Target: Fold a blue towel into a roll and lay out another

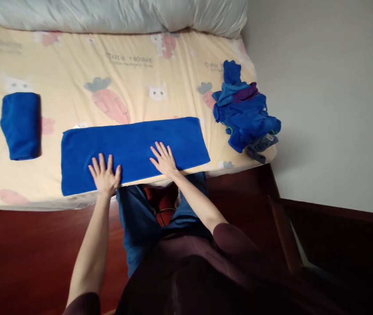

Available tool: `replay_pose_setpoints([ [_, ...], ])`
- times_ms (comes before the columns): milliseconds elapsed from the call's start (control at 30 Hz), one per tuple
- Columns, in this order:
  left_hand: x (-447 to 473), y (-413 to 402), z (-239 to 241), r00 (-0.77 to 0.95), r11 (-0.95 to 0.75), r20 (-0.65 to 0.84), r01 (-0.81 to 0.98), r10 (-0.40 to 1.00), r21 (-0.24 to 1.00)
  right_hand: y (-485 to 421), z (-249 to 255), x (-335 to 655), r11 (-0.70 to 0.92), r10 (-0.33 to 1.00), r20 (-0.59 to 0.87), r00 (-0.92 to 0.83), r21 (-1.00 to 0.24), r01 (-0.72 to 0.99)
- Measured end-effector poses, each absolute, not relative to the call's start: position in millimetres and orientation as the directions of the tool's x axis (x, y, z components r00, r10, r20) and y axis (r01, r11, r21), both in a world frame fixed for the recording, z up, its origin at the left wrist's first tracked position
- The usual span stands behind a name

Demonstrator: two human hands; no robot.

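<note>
Both hands flat, fingers spread: left hand [104, 175] and right hand [164, 159] press the folded blue towel [134, 151], its long axis running left-right.

place: home bedroom | evidence: bed [75, 74] with cartoon sheet, pillow [114, 15], wooden floor [25, 253]
</note>
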State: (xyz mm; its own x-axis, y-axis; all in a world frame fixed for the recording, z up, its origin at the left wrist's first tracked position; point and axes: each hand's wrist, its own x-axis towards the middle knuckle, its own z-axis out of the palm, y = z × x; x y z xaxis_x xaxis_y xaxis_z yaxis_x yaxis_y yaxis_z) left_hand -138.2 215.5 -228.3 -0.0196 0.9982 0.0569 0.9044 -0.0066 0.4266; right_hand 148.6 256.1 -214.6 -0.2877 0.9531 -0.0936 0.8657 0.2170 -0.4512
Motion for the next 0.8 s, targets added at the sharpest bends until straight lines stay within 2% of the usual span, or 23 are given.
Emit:
replay_pose_setpoints([
  [100, -177.2, 209.2, -225.0, -0.134, 0.097, 0.062, 0.906, 0.989, 0.413, 264.3, -213.9, 218.5, 0.043, 0.984, -0.137, -0.118, -0.453, 0.891],
  [200, -213.1, 203.2, -225.3, -0.235, 0.185, 0.084, 0.901, 0.968, 0.392, 267.8, -218.7, 282.3, -0.110, 0.989, -0.132, 0.064, -0.377, 0.920],
  [333, -233.6, 203.3, -229.4, -0.313, 0.258, 0.080, 0.881, 0.946, 0.398, 268.8, -227.5, 321.1, -0.175, 0.984, -0.078, 0.159, -0.279, 0.944],
  [433, -210.8, 211.4, -227.5, -0.352, 0.277, 0.134, 0.878, 0.926, 0.390, 274.8, -225.6, 300.4, -0.222, 0.975, -0.064, 0.213, -0.229, 0.948],
  [500, -178.9, 219.4, -224.6, -0.318, 0.229, 0.166, 0.885, 0.934, 0.405, 281.8, -219.5, 264.9, -0.172, 0.985, -0.053, 0.164, -0.241, 0.955],
  [633, -113.1, 234.3, -225.1, -0.143, 0.067, 0.116, 0.867, 0.983, 0.494, 299.1, -210.3, 173.8, 0.117, 0.990, -0.033, -0.138, -0.362, 0.925],
  [800, -92.0, 241.2, -237.2, -0.171, 0.070, 0.142, 0.843, 0.975, 0.533, 323.1, -225.8, 130.7, 0.200, 0.970, -0.051, -0.238, -0.387, 0.900],
])
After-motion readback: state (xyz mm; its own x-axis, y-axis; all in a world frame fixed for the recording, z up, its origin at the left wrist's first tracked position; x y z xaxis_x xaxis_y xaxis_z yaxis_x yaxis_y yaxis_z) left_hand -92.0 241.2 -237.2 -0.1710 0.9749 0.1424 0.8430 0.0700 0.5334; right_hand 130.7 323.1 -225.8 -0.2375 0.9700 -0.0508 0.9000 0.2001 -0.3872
